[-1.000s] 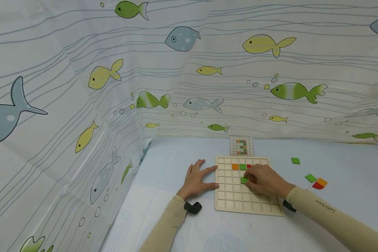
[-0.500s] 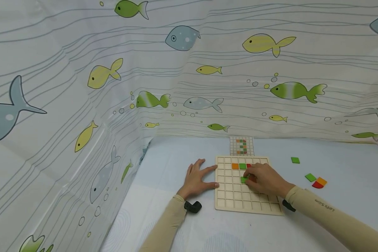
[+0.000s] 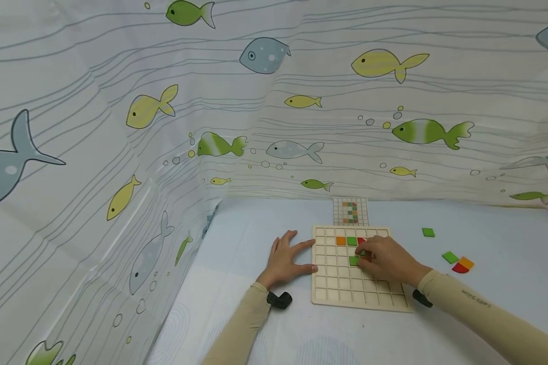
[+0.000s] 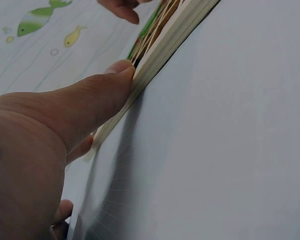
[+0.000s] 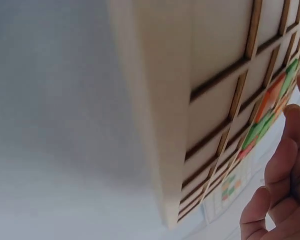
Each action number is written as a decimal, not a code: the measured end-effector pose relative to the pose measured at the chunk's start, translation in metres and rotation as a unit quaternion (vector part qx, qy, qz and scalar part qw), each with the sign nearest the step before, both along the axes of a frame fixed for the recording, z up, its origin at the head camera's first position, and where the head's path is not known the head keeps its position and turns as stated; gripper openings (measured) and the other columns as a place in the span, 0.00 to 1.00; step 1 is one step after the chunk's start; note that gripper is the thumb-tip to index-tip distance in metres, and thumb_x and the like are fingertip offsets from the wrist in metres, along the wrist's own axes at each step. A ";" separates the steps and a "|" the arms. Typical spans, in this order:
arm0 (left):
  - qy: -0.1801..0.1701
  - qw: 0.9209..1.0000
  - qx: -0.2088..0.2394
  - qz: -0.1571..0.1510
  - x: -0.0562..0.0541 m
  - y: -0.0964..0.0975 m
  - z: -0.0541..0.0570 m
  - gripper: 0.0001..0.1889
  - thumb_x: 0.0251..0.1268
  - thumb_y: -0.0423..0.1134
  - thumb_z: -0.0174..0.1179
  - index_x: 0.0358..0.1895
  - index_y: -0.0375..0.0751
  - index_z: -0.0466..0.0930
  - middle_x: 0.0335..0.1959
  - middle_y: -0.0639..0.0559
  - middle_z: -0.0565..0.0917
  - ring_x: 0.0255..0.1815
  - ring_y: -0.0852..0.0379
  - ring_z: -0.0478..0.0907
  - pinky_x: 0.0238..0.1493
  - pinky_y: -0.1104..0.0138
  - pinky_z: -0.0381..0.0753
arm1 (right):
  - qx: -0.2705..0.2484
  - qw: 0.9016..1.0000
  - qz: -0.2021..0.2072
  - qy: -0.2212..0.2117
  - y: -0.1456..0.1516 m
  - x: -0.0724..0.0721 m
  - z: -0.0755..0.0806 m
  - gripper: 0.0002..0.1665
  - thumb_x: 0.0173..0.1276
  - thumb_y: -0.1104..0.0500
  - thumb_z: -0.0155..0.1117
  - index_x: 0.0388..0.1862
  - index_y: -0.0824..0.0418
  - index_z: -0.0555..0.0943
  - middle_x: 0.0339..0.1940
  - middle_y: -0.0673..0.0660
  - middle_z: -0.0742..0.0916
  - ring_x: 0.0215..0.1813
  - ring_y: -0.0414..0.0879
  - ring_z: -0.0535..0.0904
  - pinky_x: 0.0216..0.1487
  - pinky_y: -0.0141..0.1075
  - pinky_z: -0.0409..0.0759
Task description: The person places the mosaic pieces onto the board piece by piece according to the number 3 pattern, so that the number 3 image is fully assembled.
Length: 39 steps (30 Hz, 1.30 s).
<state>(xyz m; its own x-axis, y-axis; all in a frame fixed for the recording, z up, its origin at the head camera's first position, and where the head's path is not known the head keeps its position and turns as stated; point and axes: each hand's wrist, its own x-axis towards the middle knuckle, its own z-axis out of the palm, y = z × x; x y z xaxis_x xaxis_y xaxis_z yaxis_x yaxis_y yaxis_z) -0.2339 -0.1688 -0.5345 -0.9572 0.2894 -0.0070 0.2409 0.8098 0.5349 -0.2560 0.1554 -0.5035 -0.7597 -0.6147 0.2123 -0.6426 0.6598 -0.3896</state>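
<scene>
A pale wooden grid board (image 3: 331,282) lies on the table. My left hand (image 3: 284,263) is spread at its left side, with thumb and index fingertip against the edge; the left wrist view shows the thumb (image 4: 107,90) on the rim. My right hand (image 3: 387,259) is over the board's right half, fingers bent and their tips at the tiles. Beside those fingers is a green tile (image 3: 353,260). An orange tile (image 5: 269,98) sits between green ones in the right wrist view. Further back, an orange tile (image 3: 341,241), a green tile (image 3: 351,241) and a partly hidden red piece (image 3: 360,240) form a row.
Behind the board lies a small pattern card (image 3: 338,213) with coloured squares. To the right are a lone green tile (image 3: 428,232), another green tile (image 3: 449,257), an orange tile (image 3: 467,262) and a red rounded piece (image 3: 460,268). A fish-print curtain (image 3: 329,126) stands behind.
The right hand's fingertips have shifted slightly to the right and back, and more green shows beneath them. The left hand and the board have stayed put.
</scene>
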 end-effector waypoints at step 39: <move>0.003 1.000 0.007 0.002 0.001 0.000 -0.002 0.39 0.63 0.66 0.70 0.78 0.64 0.73 0.86 0.39 0.55 0.89 0.40 0.47 0.86 0.38 0.40 | 0.108 0.978 -0.171 -0.052 0.200 0.011 -0.003 0.23 0.70 0.51 0.75 0.51 0.68 0.85 0.39 0.56 0.87 0.41 0.54 0.84 0.43 0.55 0.86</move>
